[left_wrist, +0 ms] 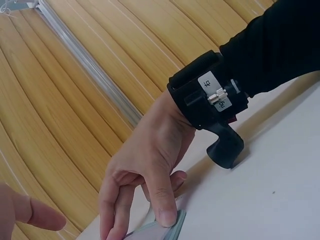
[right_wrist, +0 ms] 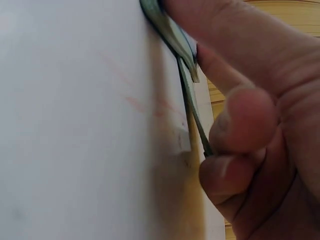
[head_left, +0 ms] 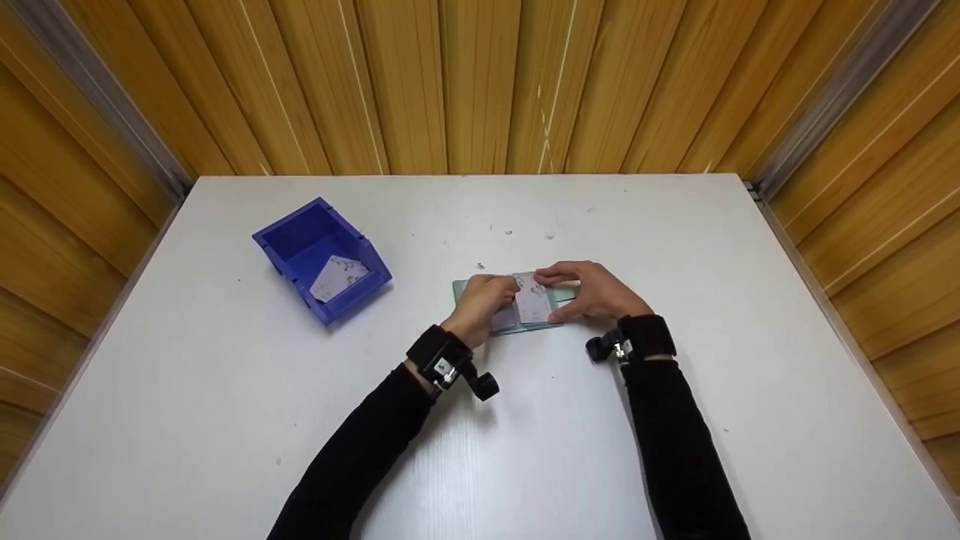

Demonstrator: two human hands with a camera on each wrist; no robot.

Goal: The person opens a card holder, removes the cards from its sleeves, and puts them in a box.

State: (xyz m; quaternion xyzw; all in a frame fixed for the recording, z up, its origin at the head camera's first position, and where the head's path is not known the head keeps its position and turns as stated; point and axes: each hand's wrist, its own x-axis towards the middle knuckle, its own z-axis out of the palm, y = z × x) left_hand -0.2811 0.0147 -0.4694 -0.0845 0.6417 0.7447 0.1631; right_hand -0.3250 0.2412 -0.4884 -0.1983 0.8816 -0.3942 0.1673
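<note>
On the white table lies a small open pale-green card album (head_left: 523,328) with clear-looking pockets. A pale card with a floral print (head_left: 534,301) lies on its right half. My left hand (head_left: 480,304) is over the left half, fingers curled at the card's left edge; what they pinch is hidden. My right hand (head_left: 596,292) grips the album's right side, thumb at the near edge and fingers at the far edge. In the left wrist view, the thumb of the right hand (left_wrist: 150,155) presses on the album's edge (left_wrist: 175,227). The right wrist view shows the green cover edge (right_wrist: 195,102) beside curled fingers.
A blue plastic bin (head_left: 349,300) stands at the left of the table, with another printed pale card (head_left: 339,277) inside. Wood-patterned walls (head_left: 480,90) enclose the back and sides. A few small specks mark the table (head_left: 420,465). Both wrists wear black camera straps.
</note>
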